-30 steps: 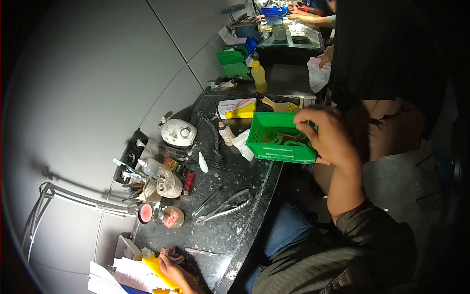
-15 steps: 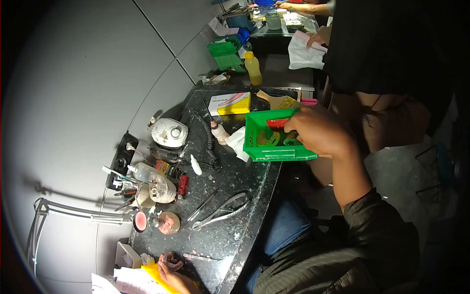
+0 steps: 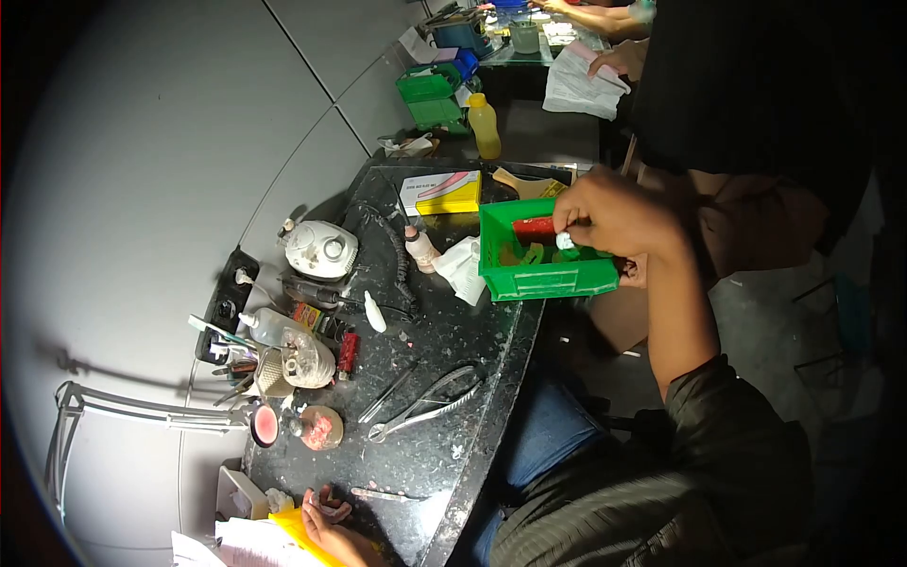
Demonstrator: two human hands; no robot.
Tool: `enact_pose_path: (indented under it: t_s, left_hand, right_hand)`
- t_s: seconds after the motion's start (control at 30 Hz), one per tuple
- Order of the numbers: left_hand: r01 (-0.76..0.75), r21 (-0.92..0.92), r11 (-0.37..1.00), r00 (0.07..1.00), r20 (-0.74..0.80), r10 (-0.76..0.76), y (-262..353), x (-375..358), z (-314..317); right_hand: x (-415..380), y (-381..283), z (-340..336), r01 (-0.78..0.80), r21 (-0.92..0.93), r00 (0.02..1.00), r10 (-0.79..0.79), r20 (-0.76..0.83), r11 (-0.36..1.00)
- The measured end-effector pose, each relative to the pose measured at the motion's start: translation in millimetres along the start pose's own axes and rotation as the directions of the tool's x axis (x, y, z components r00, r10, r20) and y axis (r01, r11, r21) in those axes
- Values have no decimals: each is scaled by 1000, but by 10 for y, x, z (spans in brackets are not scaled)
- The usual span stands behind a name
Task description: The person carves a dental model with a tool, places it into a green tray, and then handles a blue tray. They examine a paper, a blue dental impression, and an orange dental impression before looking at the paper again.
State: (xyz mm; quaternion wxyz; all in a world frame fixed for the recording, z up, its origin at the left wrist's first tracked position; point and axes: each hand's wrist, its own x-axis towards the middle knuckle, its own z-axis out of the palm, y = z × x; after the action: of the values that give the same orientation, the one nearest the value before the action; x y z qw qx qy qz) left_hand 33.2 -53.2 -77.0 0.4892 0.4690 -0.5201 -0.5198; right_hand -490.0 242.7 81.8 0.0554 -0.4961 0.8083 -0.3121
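Over the green bin [image 3: 553,281], my right hand [image 3: 614,222] pinches a small white piece [image 3: 565,241]. The bin holds a red item [image 3: 535,230] and green and yellowish pieces. Fingers of another person [image 3: 632,272] touch the bin's right end. At the bottom edge, my left hand [image 3: 331,531] is closed around a small pinkish piece [image 3: 333,508], partly hidden by the fingers. It is beside a yellow sheet [image 3: 293,532] and white papers [image 3: 248,543].
On the dark worktop [image 3: 430,345] lie pliers [image 3: 430,406], tweezers [image 3: 385,392], a knife-like tool [image 3: 385,494] and a yellow-white box [image 3: 441,193]. A white machine [image 3: 321,249], bottles and a lamp arm [image 3: 151,406] line the wall. A person in black holds a cloth [image 3: 583,83].
My right hand has come up from inside the bin, and a white piece now shows between its fingertips. The bin has shifted slightly. My left hand stays nearly in place.
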Motion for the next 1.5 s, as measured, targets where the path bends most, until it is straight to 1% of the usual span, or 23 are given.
enact_pose_path:
  t_s: [0.03,0.07,0.1,0.13,0.17,0.2,0.27,0.3,0.37,0.5,0.57,0.6,0.67,0.7,0.77,0.8,0.87,0.9,0.97,1.1,1.17,1.3,1.5]
  left_hand:
    - [9,10,1000,1000,0,-9,-4,4,-10]
    - [17,21,1000,1000,-2,-17,-3,6,-21]
    - [17,13,1000,1000,-1,-17,-9,10,-7]
    - [11,19,1000,1000,-5,-11,-9,6,-8]
    - [4,25,1000,1000,-10,-4,-13,3,-8]
    - [3,21,1000,1000,-12,-3,-20,4,-6]
    - [-11,19,1000,1000,-18,11,-31,7,-3]
    - [-10,17,1000,1000,-18,11,-30,9,-8]
    - [9,-59,998,1000,19,-8,-19,14,-14]
    - [-4,-50,999,1000,26,5,-1,-3,2]
    - [-21,-19,1000,1000,15,21,-7,1,10]
    - [-22,-18,1000,1000,15,22,59,-58,77]
    - [-17,37,999,998,-54,19,232,-224,268]
    - [-18,36,999,998,-54,20,221,-218,256]
    - [-25,47,999,999,-46,27,188,-198,224]
    - [-25,47,999,999,-46,27,190,-200,225]
    - [-17,43,999,998,-51,20,199,-204,234]
    - [-17,43,999,998,-52,19,198,-203,234]
    - [-18,45,999,999,-50,20,191,-201,226]
    - [-33,55,998,999,-33,35,220,-230,249]
    - [-19,65,998,999,-26,21,254,-251,268]
    - [-22,63,998,999,-27,23,267,-258,282]
    - [-23,71,997,999,-44,26,268,-267,267]
  right_hand:
    - [7,46,-29,56,86,998,-52,-44,995]
    - [-2,22,-53,56,83,998,-53,-45,995]
    - [7,-69,-115,-16,290,994,46,-96,957]
    - [8,-125,-151,-74,489,981,152,-122,869]
    - [13,-79,-139,-49,552,973,165,-162,832]
    - [11,-107,-157,-46,550,973,162,-164,834]
    - [6,-186,-185,-77,642,940,271,-209,763]
    - [0,-205,-184,-77,641,940,270,-209,764]
    - [-8,-235,-179,-120,695,919,344,-193,709]
    - [24,-251,-146,-190,610,897,389,-211,769]
    - [77,-181,-65,-97,448,880,287,-378,889]
    - [125,-90,-12,-97,450,880,287,-378,888]
    - [220,83,72,-67,424,849,275,-451,903]
    - [224,47,45,-66,424,849,273,-451,903]
    - [229,-54,-26,-209,365,867,345,-359,907]
    - [239,-38,-18,-209,365,867,345,-360,907]
    - [270,9,15,-124,341,888,258,-380,932]
    - [270,7,28,-124,340,889,257,-380,932]
    - [275,-8,62,4,418,904,176,-390,908]
    - [301,-6,76,50,369,916,105,-387,928]
    - [296,-27,81,109,340,921,34,-389,934]
    - [275,-105,43,141,354,931,-3,-364,925]
    - [308,-118,43,59,306,953,37,-301,950]
